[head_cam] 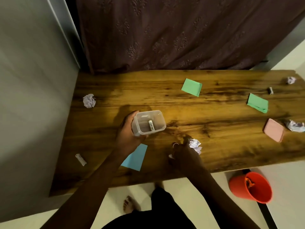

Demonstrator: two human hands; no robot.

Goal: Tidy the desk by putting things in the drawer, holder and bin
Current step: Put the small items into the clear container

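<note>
My left hand [127, 131] grips a clear plastic holder [148, 123] and holds it just above the wooden desk [206, 116]. A white battery [151, 125] lies inside the holder. My right hand [184, 154] is closed on a crumpled paper ball [195, 145] near the desk's front edge, with a bit of white paper showing under the palm. Another battery [80, 159] lies at the front left, and a dark one [270, 90] at the far right. More paper balls sit at the left [89, 100], the far right corner [290, 80] and the right edge [295, 126].
Two green notes [191, 87] [257, 103], a blue note [135, 157] and a pink pad [273, 130] lie on the desk. An orange bin [250, 187] stands on the floor at the front right. A dark curtain hangs behind; a grey wall is on the left.
</note>
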